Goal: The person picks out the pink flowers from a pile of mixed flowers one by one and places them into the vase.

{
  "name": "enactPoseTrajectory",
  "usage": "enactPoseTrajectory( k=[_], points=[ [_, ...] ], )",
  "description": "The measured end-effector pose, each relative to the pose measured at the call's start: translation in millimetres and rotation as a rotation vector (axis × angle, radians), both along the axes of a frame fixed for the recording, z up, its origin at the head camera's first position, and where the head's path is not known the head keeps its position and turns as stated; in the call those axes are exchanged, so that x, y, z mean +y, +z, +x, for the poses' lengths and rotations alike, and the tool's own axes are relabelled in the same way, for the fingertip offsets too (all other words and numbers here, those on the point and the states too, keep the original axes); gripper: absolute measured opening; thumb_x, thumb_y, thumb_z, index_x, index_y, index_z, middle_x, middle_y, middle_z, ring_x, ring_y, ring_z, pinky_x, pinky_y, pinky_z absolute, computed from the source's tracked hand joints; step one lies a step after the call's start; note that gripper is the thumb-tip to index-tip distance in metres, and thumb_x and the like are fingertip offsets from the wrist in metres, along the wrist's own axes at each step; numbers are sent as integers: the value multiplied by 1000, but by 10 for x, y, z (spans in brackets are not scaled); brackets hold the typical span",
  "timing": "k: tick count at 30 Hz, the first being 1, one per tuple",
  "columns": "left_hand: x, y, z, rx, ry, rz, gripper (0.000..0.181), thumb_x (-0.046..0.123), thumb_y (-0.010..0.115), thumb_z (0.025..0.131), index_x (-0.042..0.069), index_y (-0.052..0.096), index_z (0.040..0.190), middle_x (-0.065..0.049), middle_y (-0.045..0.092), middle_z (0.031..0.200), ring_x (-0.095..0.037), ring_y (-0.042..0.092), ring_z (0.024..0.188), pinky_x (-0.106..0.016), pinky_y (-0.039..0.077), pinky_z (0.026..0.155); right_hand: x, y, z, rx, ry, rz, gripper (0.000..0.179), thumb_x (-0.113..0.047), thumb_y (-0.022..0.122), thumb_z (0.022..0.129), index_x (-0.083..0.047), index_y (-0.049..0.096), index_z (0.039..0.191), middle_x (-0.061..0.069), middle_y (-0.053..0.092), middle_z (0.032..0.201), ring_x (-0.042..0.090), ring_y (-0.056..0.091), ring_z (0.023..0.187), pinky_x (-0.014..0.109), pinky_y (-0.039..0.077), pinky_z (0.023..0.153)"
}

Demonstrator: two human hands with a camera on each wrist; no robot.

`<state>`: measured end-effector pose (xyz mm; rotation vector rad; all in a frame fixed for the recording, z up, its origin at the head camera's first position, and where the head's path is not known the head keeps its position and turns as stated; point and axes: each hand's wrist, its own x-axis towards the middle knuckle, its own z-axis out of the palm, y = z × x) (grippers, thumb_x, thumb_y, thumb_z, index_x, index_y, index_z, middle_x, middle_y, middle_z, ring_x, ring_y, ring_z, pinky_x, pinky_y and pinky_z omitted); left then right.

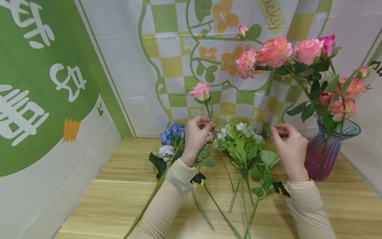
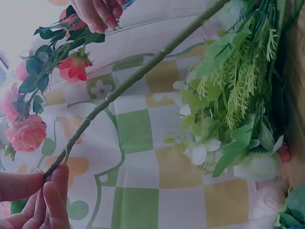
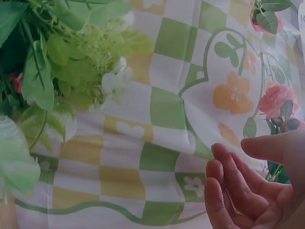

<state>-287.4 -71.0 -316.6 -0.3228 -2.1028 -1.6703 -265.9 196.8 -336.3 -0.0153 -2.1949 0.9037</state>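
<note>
My left hand [image 1: 195,139] pinches the stem [image 2: 143,69] of a pink rose [image 1: 200,92] between thumb and fingers. The bloom stands up above that hand, and in the left wrist view the stem runs off slantwise to the upper right. My right hand [image 1: 290,147] is raised just left of a glass vase [image 1: 322,156], its fingers loosely bent with nothing between them. The right wrist view shows a gap between its thumb and fingers [image 3: 236,186]. Pink and coral roses [image 1: 274,51] fill the blue-to-purple vase and lean out to the left.
On the wooden table [image 1: 110,192] lie a blue hydrangea [image 1: 173,133], a white flower [image 1: 166,151], a bunch of greenery with white blossoms [image 1: 240,146] and a pale green rose [image 1: 269,158]. Their stems point toward the front edge. A printed cloth [image 1: 167,56] hangs behind.
</note>
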Motion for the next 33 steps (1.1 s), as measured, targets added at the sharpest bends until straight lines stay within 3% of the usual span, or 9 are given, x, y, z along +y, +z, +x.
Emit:
enactPoseTrajectory(
  k=[3,5,14,21,28,33],
  points=[
    [20,3,17,6,10,21,7,7,66,88,2,68,91,-11,73,84,-19,69,70,-28,54,57,-40,3,-5,15,10,3,28,-35,60,92,-10,71,101,10,74,85,24,67,67,7,35,54],
    [25,5,33,6,13,39,7,7,66,88,2,68,91,-12,73,84,-20,70,71,-28,54,57,-78,11,-5,18,24,-4,28,-34,61,91,-10,71,101,11,74,86,29,68,70,6,35,53],
    [72,14,121,-2,-19,135,15,7,67,87,-5,66,96,-19,72,89,-37,70,77,-26,55,55,-232,47,9,4,74,-34,29,-36,62,91,-10,70,101,11,74,89,26,70,73,3,36,57],
    [114,-10,155,26,-36,161,15,8,66,88,-4,65,96,-19,72,88,-34,70,76,-33,57,59,-366,89,20,-7,109,-60,28,-35,63,90,-11,71,101,8,74,90,22,70,77,5,40,63],
    [189,-43,186,35,-48,188,12,8,66,88,-2,66,95,-16,73,88,-23,72,74,-28,56,58,-516,103,53,4,273,-27,21,-31,70,86,-13,76,96,4,74,87,6,66,69,7,44,60],
    [228,-69,200,40,-65,186,12,9,65,89,-2,66,94,-17,73,89,-28,72,76,-29,57,60,-599,114,124,-63,376,17,18,-29,73,83,-16,77,95,2,75,87,10,70,72,16,51,59]
  ],
)
